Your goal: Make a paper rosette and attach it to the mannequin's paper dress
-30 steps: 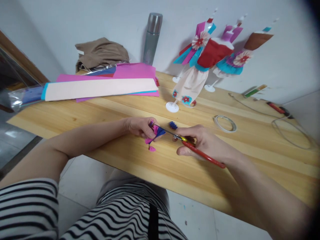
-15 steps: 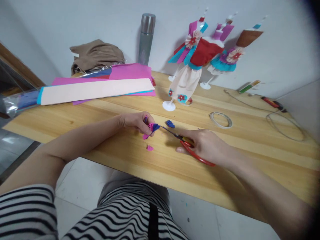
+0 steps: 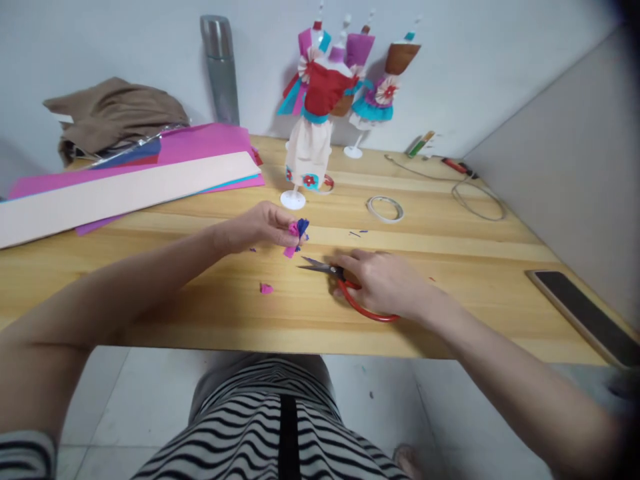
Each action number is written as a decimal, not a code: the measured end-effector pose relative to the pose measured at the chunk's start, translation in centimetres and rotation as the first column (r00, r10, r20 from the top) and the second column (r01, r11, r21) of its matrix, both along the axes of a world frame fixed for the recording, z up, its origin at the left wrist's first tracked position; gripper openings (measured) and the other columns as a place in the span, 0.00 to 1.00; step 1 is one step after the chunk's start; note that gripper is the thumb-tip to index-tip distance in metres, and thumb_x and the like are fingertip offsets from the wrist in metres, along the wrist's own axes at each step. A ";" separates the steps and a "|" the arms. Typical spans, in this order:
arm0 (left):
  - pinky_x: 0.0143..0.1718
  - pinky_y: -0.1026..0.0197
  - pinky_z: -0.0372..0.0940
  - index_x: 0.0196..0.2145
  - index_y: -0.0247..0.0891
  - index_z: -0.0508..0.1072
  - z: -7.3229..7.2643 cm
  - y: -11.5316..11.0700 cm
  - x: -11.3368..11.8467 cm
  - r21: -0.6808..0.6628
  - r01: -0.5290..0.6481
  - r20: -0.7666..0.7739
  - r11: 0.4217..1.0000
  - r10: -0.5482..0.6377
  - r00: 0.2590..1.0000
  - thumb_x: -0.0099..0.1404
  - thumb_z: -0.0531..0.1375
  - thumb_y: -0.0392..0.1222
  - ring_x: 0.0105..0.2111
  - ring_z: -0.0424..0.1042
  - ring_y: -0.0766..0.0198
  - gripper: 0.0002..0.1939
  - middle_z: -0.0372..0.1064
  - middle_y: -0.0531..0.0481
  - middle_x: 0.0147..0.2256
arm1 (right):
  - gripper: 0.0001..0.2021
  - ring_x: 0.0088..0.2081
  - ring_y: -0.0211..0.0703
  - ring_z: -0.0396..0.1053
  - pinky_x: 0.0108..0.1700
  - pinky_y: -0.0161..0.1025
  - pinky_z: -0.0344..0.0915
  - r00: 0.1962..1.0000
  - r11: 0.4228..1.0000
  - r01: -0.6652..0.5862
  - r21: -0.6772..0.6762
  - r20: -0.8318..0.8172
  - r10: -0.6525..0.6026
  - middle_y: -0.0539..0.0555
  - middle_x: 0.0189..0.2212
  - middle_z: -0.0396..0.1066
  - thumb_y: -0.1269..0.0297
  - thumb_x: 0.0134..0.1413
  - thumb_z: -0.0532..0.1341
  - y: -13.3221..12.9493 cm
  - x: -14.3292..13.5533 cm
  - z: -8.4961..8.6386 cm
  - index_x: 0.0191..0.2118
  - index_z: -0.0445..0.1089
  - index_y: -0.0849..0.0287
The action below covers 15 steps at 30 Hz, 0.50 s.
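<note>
Between its thumb and fingers, my left hand (image 3: 267, 225) pinches a small piece of pleated pink and blue paper (image 3: 299, 231). My right hand (image 3: 383, 279) is wrapped round the red handles of a pair of scissors (image 3: 323, 267). The scissor blades are slightly parted and point left, just below the pleated paper and apart from it. A small pink scrap (image 3: 267, 289) lies on the table left of the blades. Thin dark blue scraps (image 3: 355, 234) lie above my right hand.
Long strips of coloured paper (image 3: 125, 187) and a brown cloth (image 3: 125, 113) lie at the left. A flask (image 3: 221, 73) stands behind. Several small dress forms, one in red and cream (image 3: 309, 147), stand at the back. A tape roll (image 3: 385, 209), cable (image 3: 480, 203) and phone (image 3: 583, 313) are rightward.
The view has swung right, bringing the phone in. The scissors have drawn away from the pleated paper, and their blades have parted. The blue pleated scrap on the table is no longer seen.
</note>
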<state>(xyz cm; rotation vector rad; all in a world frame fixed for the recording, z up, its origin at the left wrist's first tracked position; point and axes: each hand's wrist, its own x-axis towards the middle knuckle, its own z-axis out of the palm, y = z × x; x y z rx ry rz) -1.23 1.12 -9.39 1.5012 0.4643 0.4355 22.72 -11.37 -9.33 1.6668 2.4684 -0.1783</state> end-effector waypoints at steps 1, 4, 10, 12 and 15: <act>0.31 0.64 0.65 0.25 0.33 0.80 -0.4 -0.3 0.9 -0.054 -0.062 0.058 0.997 0.065 0.996 0.47 0.74 0.43 0.27 0.72 0.66 0.12 0.76 0.49 0.26 | 0.23 0.36 0.50 0.76 0.35 0.41 0.63 1.000 1.000 0.019 0.004 0.001 -0.019 0.61 0.45 0.77 0.57 0.61 0.56 -0.2 -0.1 0.0 0.61 0.67 0.55; 0.40 0.61 0.67 0.23 0.33 0.76 -1.4 -0.7 2.9 -0.241 -0.219 0.202 0.945 0.270 0.942 0.49 0.72 0.41 0.32 0.74 0.64 0.10 0.74 0.50 0.24 | 0.22 0.36 0.50 0.76 0.34 0.41 0.62 0.998 0.998 0.066 0.007 0.025 -0.066 0.60 0.42 0.78 0.57 0.61 0.56 -0.6 -0.3 0.2 0.59 0.68 0.55; 0.47 0.57 0.67 0.27 0.33 0.76 -1.2 -0.8 3.5 -0.332 -0.160 0.247 0.930 0.250 0.936 0.53 0.71 0.40 0.33 0.75 0.65 0.09 0.75 0.49 0.28 | 0.24 0.37 0.56 0.76 0.36 0.44 0.64 0.973 0.975 0.216 0.043 0.080 -0.219 0.65 0.46 0.76 0.57 0.61 0.57 -1.1 -0.2 0.4 0.60 0.67 0.58; 0.46 0.57 0.67 0.26 0.32 0.77 -1.3 -1.2 3.9 -0.306 -0.077 0.227 0.949 0.151 0.962 0.52 0.71 0.41 0.33 0.75 0.64 0.10 0.76 0.48 0.29 | 0.23 0.37 0.56 0.76 0.36 0.45 0.64 0.969 0.973 0.222 0.063 0.098 -0.228 0.65 0.46 0.76 0.58 0.61 0.56 -1.1 -0.3 0.4 0.61 0.66 0.57; 0.45 0.56 0.66 0.26 0.33 0.77 -2.1 -1.8 5.0 -0.307 0.033 0.155 0.951 0.016 0.988 0.52 0.71 0.40 0.33 0.75 0.64 0.09 0.77 0.46 0.30 | 0.22 0.37 0.56 0.76 0.36 0.44 0.63 0.962 0.971 0.219 0.090 0.145 -0.231 0.65 0.43 0.76 0.61 0.60 0.55 -1.0 -0.7 0.6 0.59 0.69 0.58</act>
